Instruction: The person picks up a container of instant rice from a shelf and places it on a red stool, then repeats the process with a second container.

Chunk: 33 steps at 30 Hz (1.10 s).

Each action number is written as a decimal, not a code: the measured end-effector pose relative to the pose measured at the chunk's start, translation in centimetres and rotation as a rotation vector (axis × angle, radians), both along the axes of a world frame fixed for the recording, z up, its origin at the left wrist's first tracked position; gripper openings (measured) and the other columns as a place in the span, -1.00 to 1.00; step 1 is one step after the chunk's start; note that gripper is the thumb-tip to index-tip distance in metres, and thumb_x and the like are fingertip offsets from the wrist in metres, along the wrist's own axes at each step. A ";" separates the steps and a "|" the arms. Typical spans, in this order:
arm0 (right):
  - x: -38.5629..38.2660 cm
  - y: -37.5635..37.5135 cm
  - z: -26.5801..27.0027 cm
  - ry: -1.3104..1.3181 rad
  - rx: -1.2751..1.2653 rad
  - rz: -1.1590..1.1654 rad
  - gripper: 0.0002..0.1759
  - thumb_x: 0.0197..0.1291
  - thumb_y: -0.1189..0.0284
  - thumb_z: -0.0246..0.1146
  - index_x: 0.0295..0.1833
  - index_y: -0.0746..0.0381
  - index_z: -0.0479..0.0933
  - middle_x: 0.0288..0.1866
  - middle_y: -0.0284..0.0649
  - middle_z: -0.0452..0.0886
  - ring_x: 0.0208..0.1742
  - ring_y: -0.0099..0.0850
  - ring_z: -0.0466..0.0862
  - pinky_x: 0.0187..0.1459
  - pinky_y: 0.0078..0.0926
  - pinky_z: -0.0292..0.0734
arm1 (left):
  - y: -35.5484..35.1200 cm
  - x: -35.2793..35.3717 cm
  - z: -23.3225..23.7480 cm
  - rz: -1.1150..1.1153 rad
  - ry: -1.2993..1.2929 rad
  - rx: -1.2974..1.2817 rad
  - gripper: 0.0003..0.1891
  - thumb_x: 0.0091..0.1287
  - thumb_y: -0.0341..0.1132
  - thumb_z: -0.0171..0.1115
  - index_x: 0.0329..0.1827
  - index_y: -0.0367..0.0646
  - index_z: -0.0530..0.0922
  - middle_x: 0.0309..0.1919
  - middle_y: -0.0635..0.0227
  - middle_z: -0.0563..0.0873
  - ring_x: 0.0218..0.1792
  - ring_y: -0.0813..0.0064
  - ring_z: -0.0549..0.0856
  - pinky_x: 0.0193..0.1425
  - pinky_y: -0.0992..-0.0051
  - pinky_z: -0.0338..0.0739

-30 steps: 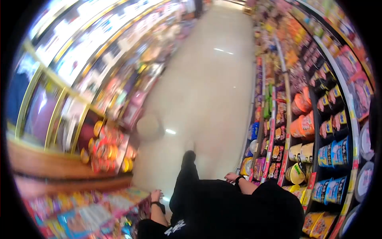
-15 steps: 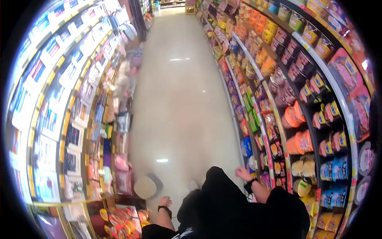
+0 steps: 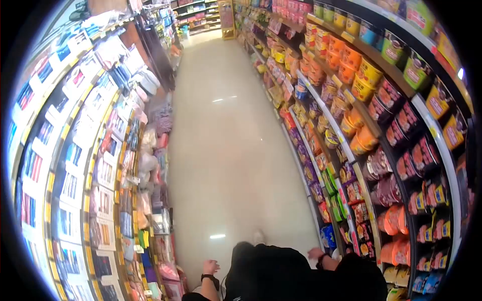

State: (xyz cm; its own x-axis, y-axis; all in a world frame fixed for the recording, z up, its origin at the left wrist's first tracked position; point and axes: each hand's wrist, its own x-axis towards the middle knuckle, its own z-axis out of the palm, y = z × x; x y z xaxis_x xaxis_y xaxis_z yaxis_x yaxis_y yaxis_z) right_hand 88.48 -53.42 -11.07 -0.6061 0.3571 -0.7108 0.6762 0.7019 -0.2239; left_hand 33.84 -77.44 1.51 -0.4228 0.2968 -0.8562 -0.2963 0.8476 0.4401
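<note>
My left hand (image 3: 211,267) hangs low beside my dark clothing, a dark band on its wrist. Its fingers are loosely apart and nothing shows in them; it touches no goods. My right hand (image 3: 315,253) is lowered on the other side, also with a dark wristband (image 3: 320,260). Loosely bent fingers show there, slightly blurred, holding nothing visible. Nearest to it are blue packets (image 3: 329,236) on the bottom of the right shelf, with a gap between. Part of a light shoe (image 3: 258,237) pokes out ahead of my dark clothing (image 3: 271,273).
A pale shiny floor (image 3: 231,150) runs ahead between shelves. Instant-noodle tubs (image 3: 369,80) and packets line the right side. Boxed and bagged textiles (image 3: 105,173) fill the bright left shelves. At the far end stand a wooden-framed stand (image 3: 227,20) and more shelving (image 3: 198,15).
My view has moved forward along the aisle and tilted up. The pale round stool and the orange packets at lower left have left the view. Both hands appear lower in view.
</note>
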 end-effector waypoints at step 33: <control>-37.7 56.8 4.0 -0.028 -0.057 -0.413 -0.55 0.10 0.12 0.17 -0.03 0.22 0.60 -0.14 -0.15 0.67 -0.10 -0.23 0.66 -0.13 -0.29 0.57 | 73.0 -39.7 1.9 -0.253 0.008 0.062 -0.68 0.26 -0.24 0.02 -0.02 -0.25 0.52 -0.35 0.18 0.68 -0.40 0.35 0.68 -0.33 0.36 0.54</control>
State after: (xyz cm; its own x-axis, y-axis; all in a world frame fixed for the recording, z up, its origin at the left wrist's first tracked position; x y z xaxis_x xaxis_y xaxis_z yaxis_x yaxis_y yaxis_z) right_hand 50.74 3.40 -7.03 -0.4001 0.5262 -0.7504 0.9048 0.3572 -0.2320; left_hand -5.84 -4.39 3.44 -0.3353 0.4457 -0.8300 -0.0745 0.8657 0.4950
